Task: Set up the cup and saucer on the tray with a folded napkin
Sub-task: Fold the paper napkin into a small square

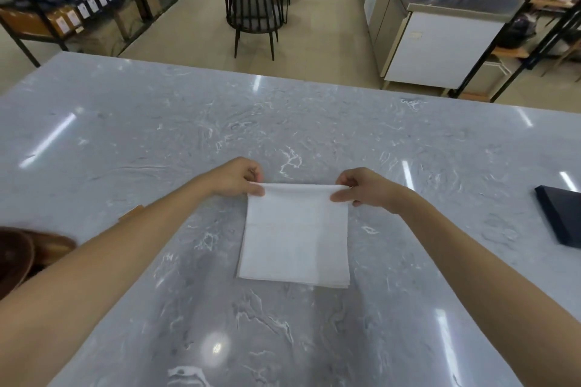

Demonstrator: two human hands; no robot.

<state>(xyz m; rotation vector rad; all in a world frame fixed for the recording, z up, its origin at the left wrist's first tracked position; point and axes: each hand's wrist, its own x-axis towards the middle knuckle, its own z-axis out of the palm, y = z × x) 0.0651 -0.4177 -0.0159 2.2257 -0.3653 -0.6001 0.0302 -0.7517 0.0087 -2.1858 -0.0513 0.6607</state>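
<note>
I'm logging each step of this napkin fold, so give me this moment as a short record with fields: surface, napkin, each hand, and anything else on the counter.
surface: grey marble counter
napkin: white napkin, lying flat on the counter, far edge lifted
left hand: left hand pinches the napkin's far left corner
right hand: right hand pinches the far right corner
other items: dark flat object at right edge; brown wooden object at left edge, partly out of view
cup and saucer: not in view

The napkin lies on the desk, near centre. The left hand pinches its far left corner, the right hand its far right corner. A tray sits at the left edge, a folder at the right edge.
</note>
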